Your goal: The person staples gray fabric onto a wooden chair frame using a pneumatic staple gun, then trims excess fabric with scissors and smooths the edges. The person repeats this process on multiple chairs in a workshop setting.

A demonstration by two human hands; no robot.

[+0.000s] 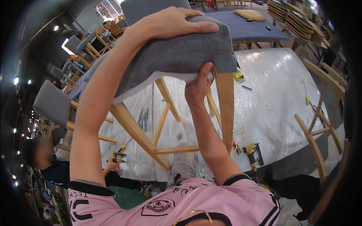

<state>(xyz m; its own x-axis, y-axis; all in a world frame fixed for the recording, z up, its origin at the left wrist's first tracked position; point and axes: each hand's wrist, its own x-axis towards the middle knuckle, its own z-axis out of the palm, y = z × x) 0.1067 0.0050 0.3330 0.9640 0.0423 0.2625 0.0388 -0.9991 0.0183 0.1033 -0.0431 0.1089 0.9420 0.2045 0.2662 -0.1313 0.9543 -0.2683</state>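
A wooden chair [225,105] with a grey fabric-covered padded part [169,54] at its top stands before me. My left hand [181,23] lies over the top of the padding, thumb stretched along the fabric and the other fingers partly hidden. Under the fabric's lower edge, near the right-hand wooden leg, my right hand [199,84] is closed, its thumb pressed up against the edge. White lining [145,83] shows below the grey cloth. The underside of the padding is mostly hidden.
The chair stands over a plastic-covered surface [269,86]. A nail gun [252,155] lies at right, near a bare wooden frame [320,128]. Metal strips [143,119] lie at left. A person [47,162] works at far left. Stacked boards [296,20] stand behind.
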